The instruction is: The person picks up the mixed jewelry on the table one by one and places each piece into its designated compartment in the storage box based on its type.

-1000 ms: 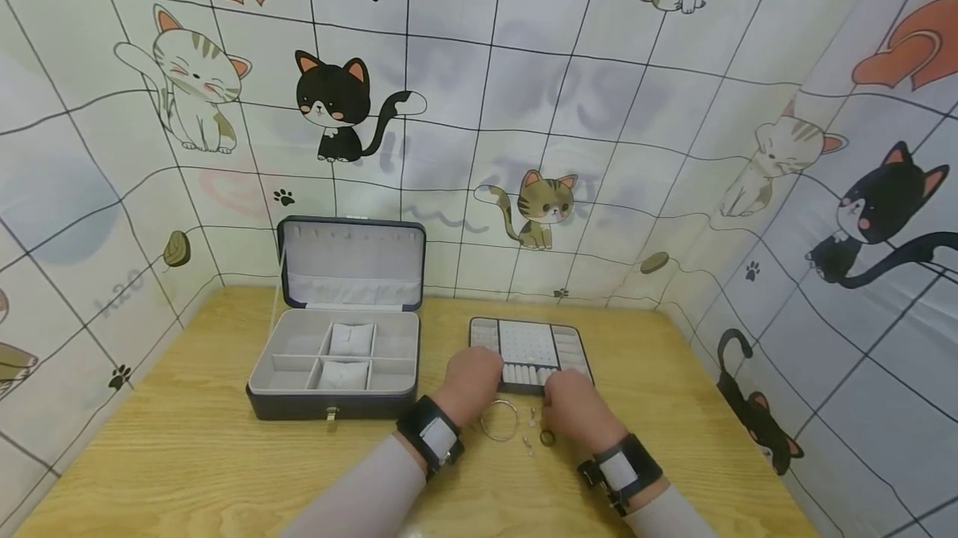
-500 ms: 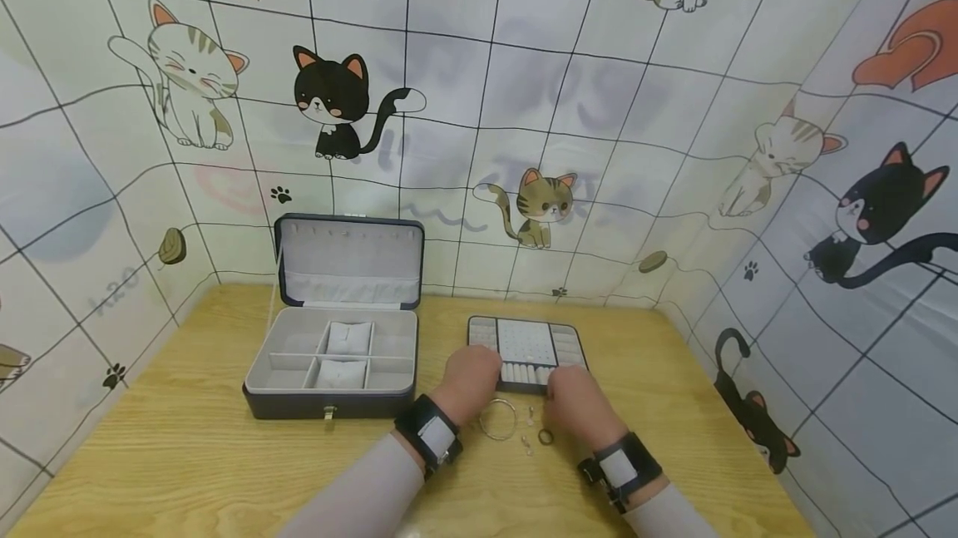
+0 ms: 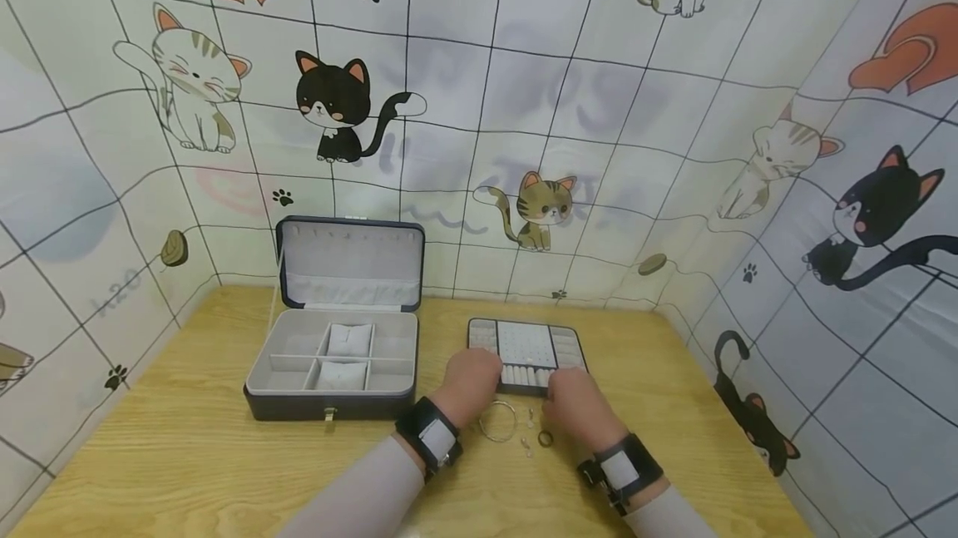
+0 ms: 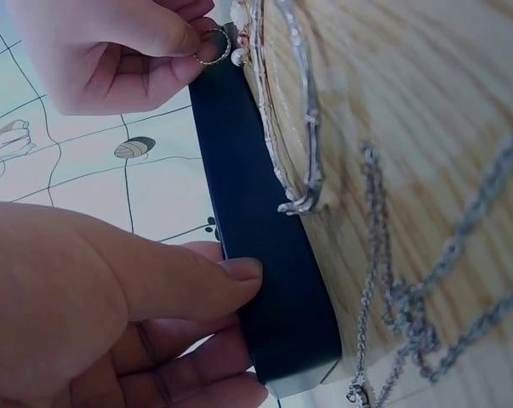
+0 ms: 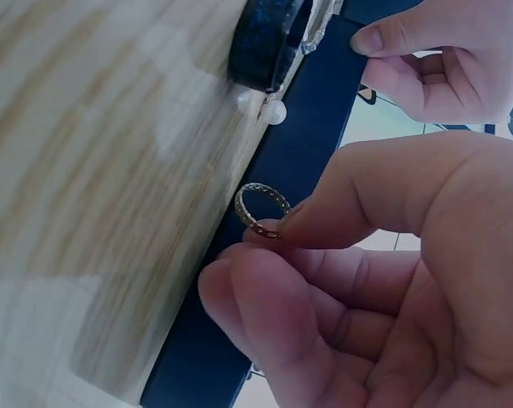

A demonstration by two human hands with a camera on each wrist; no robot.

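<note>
My left hand [image 3: 467,384] grips the front left of a dark blue jewelry tray [image 3: 525,389], thumb [image 4: 230,280] on its outer side and fingers curled in by its edge. With thumb and fingertips my right hand [image 3: 578,409] pinches a thin, textured ring [image 5: 241,211], held close to the tray's front side. Pale ring rolls [image 3: 520,374] line the tray's front slot. On the tabletop before it lie a bangle [image 4: 312,119], a wide dark ring [image 5: 249,47] and small earrings with pearl-like beads [image 5: 274,112]. A silver chain [image 4: 409,319] lies in a tangle, seen in the left wrist view.
To the left stands a jewelry box [image 3: 333,407] with its lid [image 3: 352,264] raised. White cushions [image 3: 350,339] fill two of its compartments. A cat-print curtain [image 3: 456,106] surrounds the wooden table [image 3: 187,471] at the back and sides.
</note>
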